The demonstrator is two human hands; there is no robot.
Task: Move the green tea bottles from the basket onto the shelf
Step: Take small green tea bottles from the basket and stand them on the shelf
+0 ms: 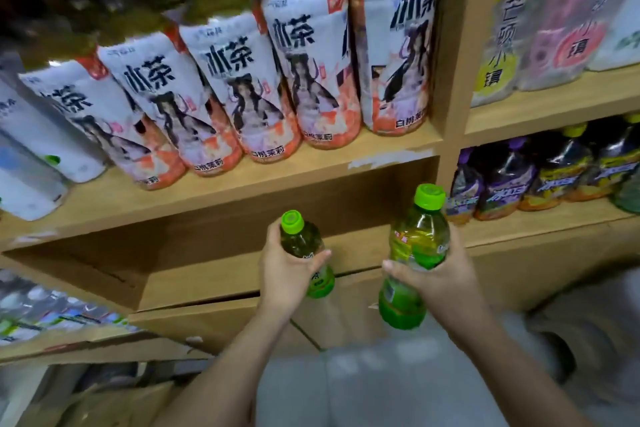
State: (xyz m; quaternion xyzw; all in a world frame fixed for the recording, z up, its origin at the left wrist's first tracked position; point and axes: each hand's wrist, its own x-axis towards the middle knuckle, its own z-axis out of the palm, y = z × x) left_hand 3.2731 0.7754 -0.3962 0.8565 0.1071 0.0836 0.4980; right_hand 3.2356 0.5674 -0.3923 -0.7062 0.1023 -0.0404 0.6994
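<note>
My left hand point(287, 267) wraps left bottle point(302, 240) mid-body. My right hand point(441, 276) grips right bottle point(417, 243) at waist. Both in air before shelf point(207, 282), not set down. Look full, so likely some weight; stiff, smooth plastic, maybe slick. Long axes near upright, caps up, tops leaning apart.
</note>
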